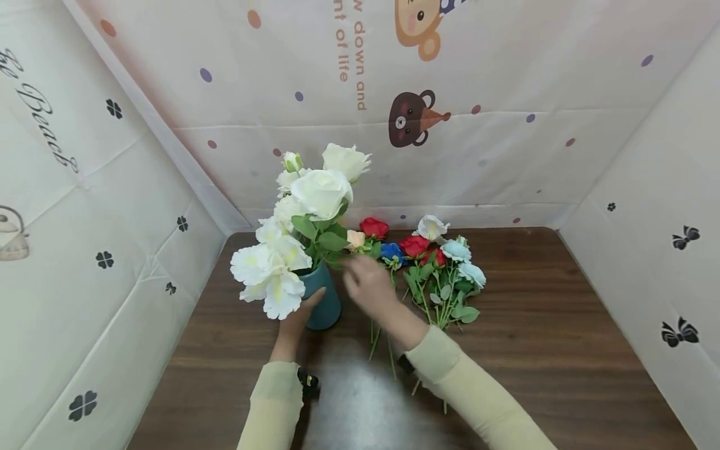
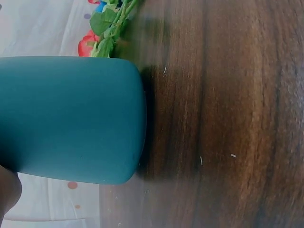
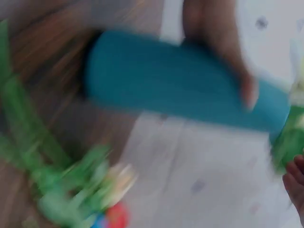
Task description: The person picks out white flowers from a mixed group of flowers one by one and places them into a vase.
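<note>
A teal vase (image 1: 325, 307) stands on the table, filled with white flowers (image 1: 322, 192) and green leaves. My left hand (image 1: 295, 325) grips its left side near the rim. In the right wrist view that hand's thumb lies along the vase (image 3: 166, 80), and the left wrist view shows the vase's base (image 2: 109, 123) on the wood. My right hand (image 1: 369, 287) is just right of the vase, close to the leaves; its fingers look loosely bent, with nothing visible in them. Motion blurs the right wrist view.
Right of the vase lie loose flowers: red roses (image 1: 414, 245), a blue flower (image 1: 392, 252), a peach flower (image 1: 355, 239), a white flower (image 1: 432, 227) and light blue flowers (image 1: 457, 250). Their stems point toward the front of the brown table (image 1: 540, 350). Printed cloth walls (image 1: 506, 162) surround it.
</note>
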Demonstrator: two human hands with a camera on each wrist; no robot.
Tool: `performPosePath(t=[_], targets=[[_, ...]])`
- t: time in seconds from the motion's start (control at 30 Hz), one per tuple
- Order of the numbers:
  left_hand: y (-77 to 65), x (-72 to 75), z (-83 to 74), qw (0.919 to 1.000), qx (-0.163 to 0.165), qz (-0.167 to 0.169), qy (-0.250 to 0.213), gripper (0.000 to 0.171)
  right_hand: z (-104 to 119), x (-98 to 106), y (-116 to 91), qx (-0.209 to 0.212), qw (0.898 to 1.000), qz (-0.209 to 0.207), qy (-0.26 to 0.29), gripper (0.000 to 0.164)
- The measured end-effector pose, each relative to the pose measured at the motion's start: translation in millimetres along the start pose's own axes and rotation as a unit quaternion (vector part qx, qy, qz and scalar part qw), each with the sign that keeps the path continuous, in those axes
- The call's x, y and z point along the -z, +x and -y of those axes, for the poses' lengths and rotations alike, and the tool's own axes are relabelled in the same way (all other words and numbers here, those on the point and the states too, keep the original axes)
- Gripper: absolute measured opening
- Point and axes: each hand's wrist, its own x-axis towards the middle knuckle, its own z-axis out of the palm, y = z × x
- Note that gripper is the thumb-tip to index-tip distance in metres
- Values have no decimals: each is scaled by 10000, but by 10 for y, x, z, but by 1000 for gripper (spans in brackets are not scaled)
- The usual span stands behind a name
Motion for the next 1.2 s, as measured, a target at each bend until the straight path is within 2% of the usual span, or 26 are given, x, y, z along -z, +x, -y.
performPosePath(t=[0.03, 0.07, 0.1, 0.17, 0.2, 0.27, 0.33, 0.4, 0.43, 0.47, 0.53, 0.7, 0.87, 0.93, 1.03, 1.1, 1.17, 1.2], targets=[[100, 117, -436, 9998, 190, -93, -60, 86, -135, 46, -33, -342, 9993, -27, 113, 16], [157, 198, -728, 9991, 232, -258, 263, 97, -278, 95, -61, -725, 9972, -1, 179, 15], [209, 262, -952, 9989, 316, -194, 284, 105, -425, 147, -87, -1173, 9928, 91, 235, 16], [246, 268, -1062, 9988, 443, -184, 133, 105, -719, 264, -120, -2070, 9772, 430, 208, 19], [261, 271, -1110, 9988, 400, -149, 231, 104, -868, 321, -138, -2479, 9663, 675, 153, 22], [270, 284, -1116, 9987, 212, -186, 435, 103, -1140, 385, -155, -3133, 9411, 1272, 44, 28], [265, 289, -1096, 9978, -4, -253, 606, 103, -1381, 429, -159, -3564, 9152, 1876, -105, 32], [256, 290, -1064, 9967, -183, -312, 725, 103, -1586, 441, -163, -3801, 8928, 2404, -255, 35], [254, 291, -1051, 9975, -165, -303, 623, 104, -1673, 440, -161, -3894, 8818, 2640, -348, 36], [254, 289, -1044, 9968, -219, -310, 709, 103, -1751, 440, -162, -3954, 8718, 2854, -470, 36], [255, 289, -1033, 9985, -58, -212, 498, 105, -1878, 427, -160, -3950, 8591, 3170, -743, 36], [259, 320, -1044, 9988, 256, -40, 424, 111, -2059, 347, -160, -3824, 8387, 3670, -1252, 33], [263, 339, -1070, 9981, 520, 38, 323, 115, -2146, 235, -188, -3959, 8152, 4017, -1318, 37], [267, 338, -1074, 9982, 559, 12, 233, 116, -2165, 183, -199, -3969, 8128, 4046, -1348, 38], [266, 331, -1059, 9985, 424, -126, 325, 113, -2181, 119, -215, -4032, 8145, 3950, -1342, 38], [255, 325, -1045, 9971, 176, -156, 727, 109, -2186, 93, -221, -4150, 8155, 3821, -1294, 39], [251, 323, -1036, 9966, 210, -97, 790, 109, -2188, 79, -225, -4307, 8135, 3706, -1241, 39], [255, 323, -1038, 9971, 329, -32, 686, 110, -2191, 76, -225, -4395, 8120, 3645, -1211, 39]])
